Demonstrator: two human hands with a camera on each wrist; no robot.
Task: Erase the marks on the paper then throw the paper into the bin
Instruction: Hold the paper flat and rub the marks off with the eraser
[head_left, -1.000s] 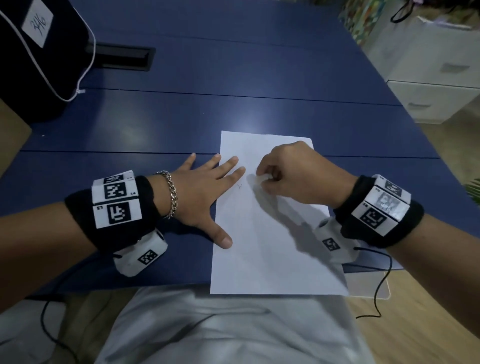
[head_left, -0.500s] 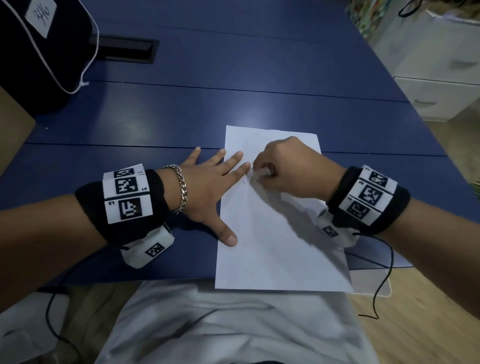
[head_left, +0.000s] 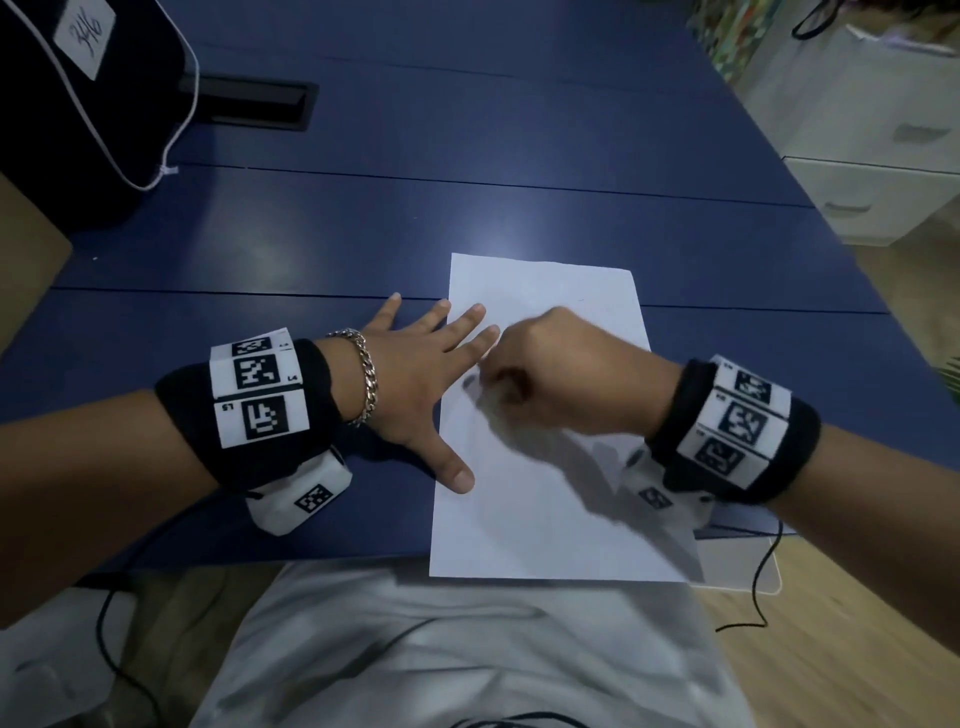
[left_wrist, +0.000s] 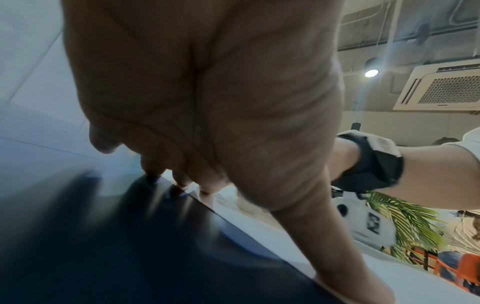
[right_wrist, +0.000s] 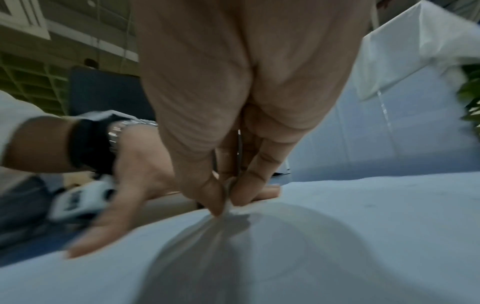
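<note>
A white rectangular sheet of paper (head_left: 545, 467) lies flat on the dark blue bench (head_left: 363, 234), its long axis running away from the person. The left hand (head_left: 415, 379), fingers spread straight, presses its left edge. The right hand (head_left: 561, 379) pinches a small white eraser (right_wrist: 229, 202) against the sheet.

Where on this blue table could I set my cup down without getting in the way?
Bare table lies beyond the paper, between the black bag and the right edge. Crowded: the near edge, where left hand and right hand work.
</note>
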